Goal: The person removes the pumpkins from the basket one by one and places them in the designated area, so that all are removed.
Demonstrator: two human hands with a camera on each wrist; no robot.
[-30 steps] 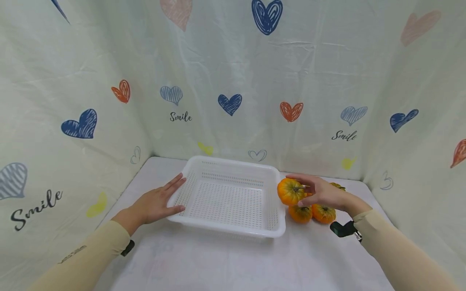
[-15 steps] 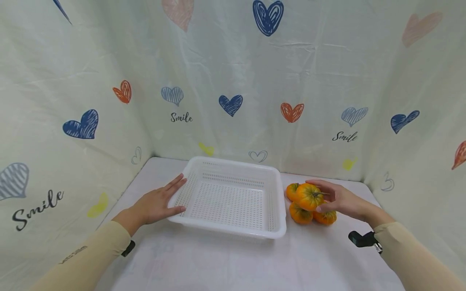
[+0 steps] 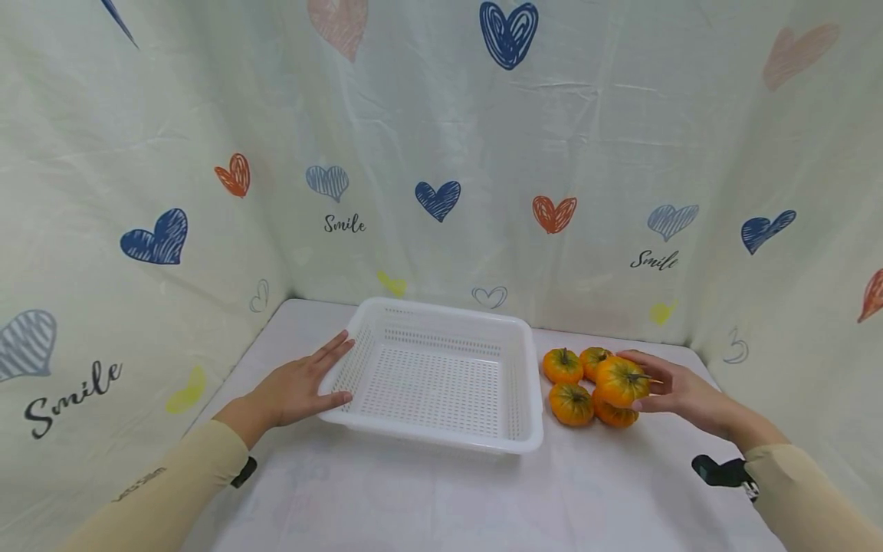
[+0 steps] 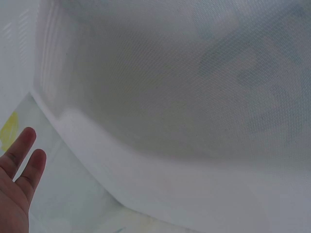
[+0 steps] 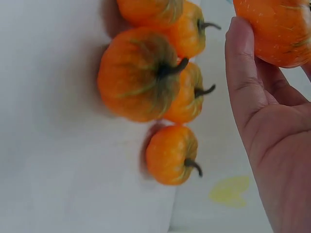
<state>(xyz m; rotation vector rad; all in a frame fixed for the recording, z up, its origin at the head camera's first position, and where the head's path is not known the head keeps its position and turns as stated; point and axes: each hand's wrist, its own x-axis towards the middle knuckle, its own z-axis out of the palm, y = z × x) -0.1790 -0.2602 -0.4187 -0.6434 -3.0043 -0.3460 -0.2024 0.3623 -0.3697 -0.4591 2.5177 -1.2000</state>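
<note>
My right hand (image 3: 700,395) grips a small orange pumpkin (image 3: 621,382), its brown stem pointing toward the palm. In the right wrist view, that pumpkin (image 5: 274,31) sits between thumb and fingers at the top right. Just left of the hand, several like pumpkins (image 3: 571,405) stand grouped on the table, and the held one overlaps a pumpkin (image 3: 615,412) at the near right. My left hand (image 3: 293,389) rests with spread, straight fingers at the left rim of a white perforated plastic basket (image 3: 441,435). In the left wrist view only part of the left hand (image 4: 22,170) shows.
The basket, with nothing in it, stands mid-table, its right side close to the pumpkins. A white cloth (image 3: 386,498) covers the table. Behind and at both sides hang pale curtains (image 3: 607,146) printed with hearts.
The right hand has moved right with the pumpkin, away from the basket's right rim and over the group. Pumpkins behind it have come into view. The left hand and basket have stayed put.
</note>
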